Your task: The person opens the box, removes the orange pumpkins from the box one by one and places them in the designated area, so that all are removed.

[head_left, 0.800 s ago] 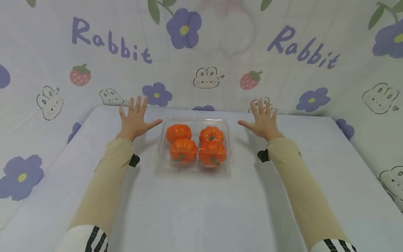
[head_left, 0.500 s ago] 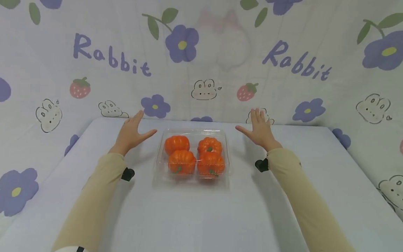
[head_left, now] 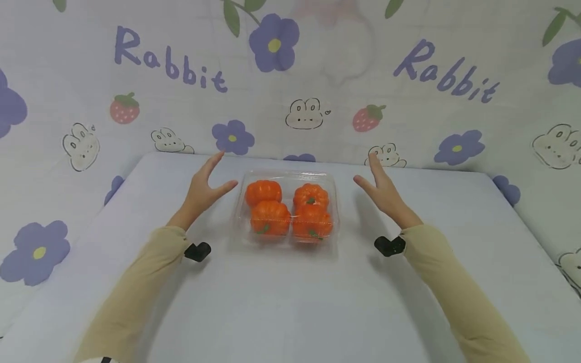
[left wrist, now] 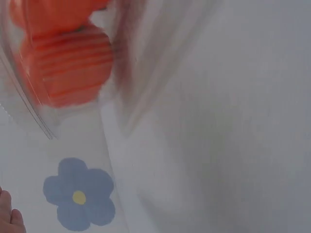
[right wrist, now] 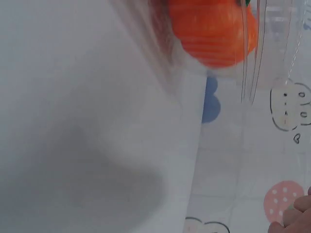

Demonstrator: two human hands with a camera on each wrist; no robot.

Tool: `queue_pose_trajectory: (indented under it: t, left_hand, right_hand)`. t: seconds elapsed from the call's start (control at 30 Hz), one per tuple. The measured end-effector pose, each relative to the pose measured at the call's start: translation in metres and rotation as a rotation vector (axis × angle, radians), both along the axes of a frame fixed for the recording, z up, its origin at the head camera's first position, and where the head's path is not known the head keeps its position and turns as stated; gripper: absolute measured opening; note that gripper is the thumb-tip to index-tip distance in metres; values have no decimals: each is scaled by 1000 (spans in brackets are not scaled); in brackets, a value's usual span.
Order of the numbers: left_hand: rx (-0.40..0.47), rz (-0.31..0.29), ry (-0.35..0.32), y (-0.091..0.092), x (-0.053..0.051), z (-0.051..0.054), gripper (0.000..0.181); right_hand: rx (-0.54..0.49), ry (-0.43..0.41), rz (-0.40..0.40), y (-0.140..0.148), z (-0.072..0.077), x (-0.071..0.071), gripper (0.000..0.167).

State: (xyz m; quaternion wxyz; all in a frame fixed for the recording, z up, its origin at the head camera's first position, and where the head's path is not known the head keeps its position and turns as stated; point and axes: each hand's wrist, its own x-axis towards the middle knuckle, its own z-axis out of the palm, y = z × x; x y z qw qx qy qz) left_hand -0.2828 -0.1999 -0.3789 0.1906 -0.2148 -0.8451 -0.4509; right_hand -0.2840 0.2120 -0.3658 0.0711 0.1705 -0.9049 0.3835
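Note:
A clear plastic clamshell box (head_left: 288,176) sits closed on the white table in the head view. Inside it are several small orange pumpkins (head_left: 270,218) with green stems. My left hand (head_left: 199,194) is held to the left of the box, thumb spread from straight fingers, not touching it. On the other side, my right hand (head_left: 387,195) is in a similar pose, also apart from the box. Pumpkins (left wrist: 70,68) show through the plastic in the left wrist view, and one pumpkin (right wrist: 214,31) in the right wrist view. Only fingertips of each hand appear there.
The white table (head_left: 290,302) spreads around the box. Behind it hangs a cloth backdrop (head_left: 336,60) printed with flowers, rabbits and strawberries. Small black devices (head_left: 197,251) are fixed at both wrists.
Both hands have turned from palms down with fingers spread to palms facing inward toward the box. The head view tilted up and then back down. The box has stayed in place.

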Motion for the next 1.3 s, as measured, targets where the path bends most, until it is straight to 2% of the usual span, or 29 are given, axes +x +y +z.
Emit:
queue_pose_trajectory:
  t: [0.07, 0.17, 0.3, 0.4, 0.5, 0.6, 0.73, 0.87, 1.07, 1.23, 1.3]
  left_hand:
    - [33, -22, -11, 2, 7, -5, 73]
    - [60, -57, -26, 4, 24, -10, 70]
    - [49, -110, -68, 11, 55, -6, 71]
    - [48, -149, -93, 20, 66, -1, 73]
    - [50, -177, -107, 26, 70, -2, 76]
    - [30, -185, -117, 24, 61, -16, 81]
    - [13, -201, -130, 18, 52, -41, 90]
    - [12, -220, -133, 16, 57, -49, 98]
    - [-11, -211, -232, 15, 61, -52, 104]
    - [38, -236, -298, 21, 71, -38, 98]
    - [60, -250, -313, 24, 76, -33, 94]
  right_hand:
    - [-22, 21, 31, 0, -2, 7, 82]
    - [-71, 48, 89, -4, -6, 19, 79]
    - [-159, 69, 157, -12, -9, 40, 74]
    - [-208, 70, 179, -20, -6, 56, 77]
    - [-261, 71, 201, -28, -6, 68, 81]
    - [-328, 67, 234, -30, -16, 71, 80]
    - [-386, 48, 286, -29, -39, 66, 75]
    - [-381, 40, 320, -33, -52, 66, 84]
    - [-363, 26, 341, -42, -54, 71, 98]
    - [-294, 10, 309, -46, -51, 76, 101]
    - [-300, -4, 302, -48, -48, 80, 101]
